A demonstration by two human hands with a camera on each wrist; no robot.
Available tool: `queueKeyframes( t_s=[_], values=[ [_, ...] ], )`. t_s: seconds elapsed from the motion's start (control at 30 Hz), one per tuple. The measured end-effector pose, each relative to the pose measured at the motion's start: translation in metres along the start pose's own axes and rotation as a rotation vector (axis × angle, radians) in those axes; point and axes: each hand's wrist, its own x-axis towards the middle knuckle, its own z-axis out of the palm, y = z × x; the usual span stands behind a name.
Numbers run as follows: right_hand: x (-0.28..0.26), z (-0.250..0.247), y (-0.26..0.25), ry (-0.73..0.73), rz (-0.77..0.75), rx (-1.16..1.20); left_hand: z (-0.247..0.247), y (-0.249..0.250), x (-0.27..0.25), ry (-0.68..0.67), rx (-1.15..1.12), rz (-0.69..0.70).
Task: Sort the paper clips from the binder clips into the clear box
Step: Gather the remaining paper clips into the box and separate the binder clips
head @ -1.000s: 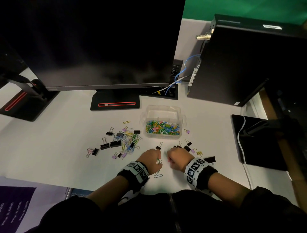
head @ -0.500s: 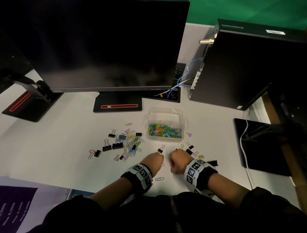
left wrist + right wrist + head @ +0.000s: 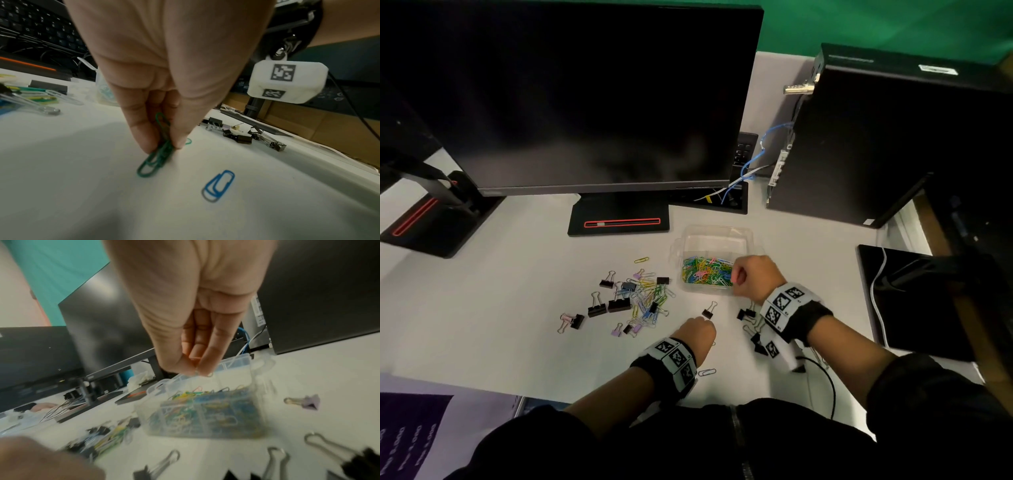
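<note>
Head view, nearest first: a lone blue paper clip (image 3: 706, 372) lies on the white desk (image 3: 500, 308) just beside the left wrist, and the left hand (image 3: 697, 334) sits low over the desk with its fingers curled down. Its wrist camera shows thumb and forefinger pinching a cluster of green paper clips (image 3: 157, 155), their lower loops touching the desk. A small black binder clip (image 3: 709, 311) lies just beyond that hand, and more binder clips (image 3: 751, 325) are scattered under the right wrist. To the left lies the mixed pile (image 3: 635, 298) of coloured paper clips and black binder clips, not yet sorted. Farther on, the right hand (image 3: 751, 277) hangs over the near right edge of the clear box (image 3: 717, 236), whose front compartment is already well filled with coloured paper clips. Its fingers are bunched tight together; a bit of pale wire seems to peep out at the fingertips (image 3: 205, 369), but that view is blurred, so I take it to be pinching a paper clip without being sure. I judge the step in hand to be a drop with the right while the left picks up. Next, the right fingers need only loosen over the box, and the left must lift its green clips clear of the desk and carry them across to the same compartment, leaving the binder clip behind.
</note>
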Motion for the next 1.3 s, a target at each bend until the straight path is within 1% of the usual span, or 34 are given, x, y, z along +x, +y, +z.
queueKeyframes(
  t_s=[0.03, 0.1, 0.2, 0.3, 0.43, 0.57, 0.7, 0.77, 0.93, 1.03, 1.13, 1.2, 1.23, 1.3],
  values=[
    [0.005, -0.002, 0.002, 0.047, 0.009, 0.015, 0.0, 0.0, 0.0, -0.002, 0.007, 0.001],
    [0.014, -0.001, 0.006, 0.095, 0.034, 0.05, 0.002, -0.001, 0.001, -0.003, 0.026, 0.007],
    [0.017, 0.006, 0.011, 0.1, 0.027, 0.064, 0.006, -0.002, 0.001, -0.01, 0.059, 0.03],
    [0.008, 0.015, 0.014, 0.08, -0.024, 0.048, 0.011, -0.003, 0.001, 0.003, 0.034, 0.014],
    [-0.017, 0.03, 0.018, -0.002, -0.114, 0.028, 0.014, -0.004, -0.001, 0.043, -0.04, 0.01],
    [-0.043, 0.049, 0.02, -0.127, -0.115, -0.035, 0.019, -0.009, 0.001, 0.101, -0.132, 0.018],
    [-0.062, 0.067, 0.012, -0.296, -0.227, -0.029, 0.02, -0.021, 0.0, 0.184, -0.351, -0.041],
    [-0.066, 0.076, 0.007, -0.356, -0.24, -0.016, 0.019, -0.027, -0.001, 0.211, -0.411, -0.07],
    [-0.063, 0.089, -0.001, -0.401, -0.238, -0.031, 0.015, -0.04, -0.001, 0.223, -0.591, -0.149],
    [-0.063, 0.092, -0.002, -0.427, -0.259, -0.047, 0.009, -0.048, -0.002, 0.277, -0.739, -0.2],
    [-0.061, 0.091, 0.0, -0.434, -0.286, -0.053, -0.003, -0.051, -0.003, 0.352, -0.837, -0.214],
    [-0.057, 0.083, 0.002, -0.418, -0.27, -0.037, -0.015, -0.051, -0.002, 0.403, -0.896, -0.201],
    [-0.053, 0.076, 0.002, -0.386, -0.261, -0.015, -0.021, -0.051, -0.001, 0.427, -0.911, -0.192],
    [-0.041, 0.059, 0.004, -0.271, -0.219, 0.049, -0.033, -0.051, 0.005, 0.468, -0.909, -0.189]
  ],
)
